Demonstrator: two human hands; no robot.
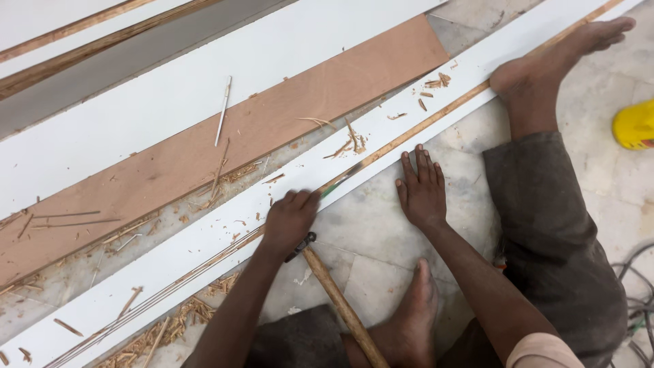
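My left hand is closed around a chisel-like tool with a green part, its blade lying along the edge of a long white laminated board on the floor. My right hand is flat on the tiled floor beside that board's near edge, fingers apart, holding nothing. A hammer with a wooden handle lies on the floor just under my left wrist. My foot rests on the white board at the upper right.
A brown plywood plank and a wider white board lie parallel beyond. Wood chips and splinters litter the floor. A thin white stick lies on the boards. A yellow object and cables sit at right.
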